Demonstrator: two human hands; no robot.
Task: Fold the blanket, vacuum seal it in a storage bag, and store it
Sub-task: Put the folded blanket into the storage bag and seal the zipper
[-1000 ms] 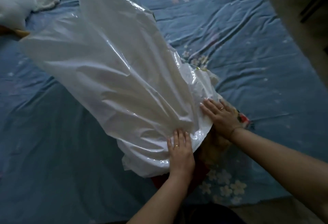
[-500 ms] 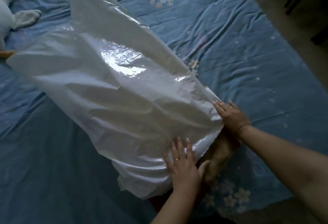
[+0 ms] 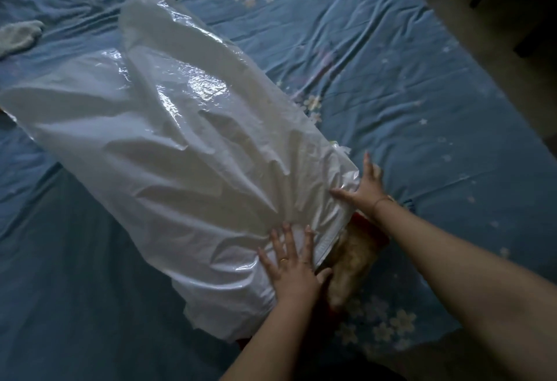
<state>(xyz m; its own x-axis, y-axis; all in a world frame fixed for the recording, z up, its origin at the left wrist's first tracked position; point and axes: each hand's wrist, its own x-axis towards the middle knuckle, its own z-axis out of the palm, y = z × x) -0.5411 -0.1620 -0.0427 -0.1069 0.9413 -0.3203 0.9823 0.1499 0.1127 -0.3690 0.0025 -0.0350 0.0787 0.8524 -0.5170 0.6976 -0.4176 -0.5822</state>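
Both hands [image 3: 294, 269] flat on storage bag [image 3: 168, 163]; blanket [image 3: 351, 263] protruding.

Wrinkled blue flowered bedsheet [image 3: 376, 58], dim light, dark floor [image 3: 482, 49] at upper right

A rumpled blue bedsheet [image 3: 391, 85] printed with pale flower clusters covers the bed. A white fuzzy sock-like cloth [image 3: 19, 37] lies on it at the far left edge. Bare floor [image 3: 470, 31] runs along the bed's right side.
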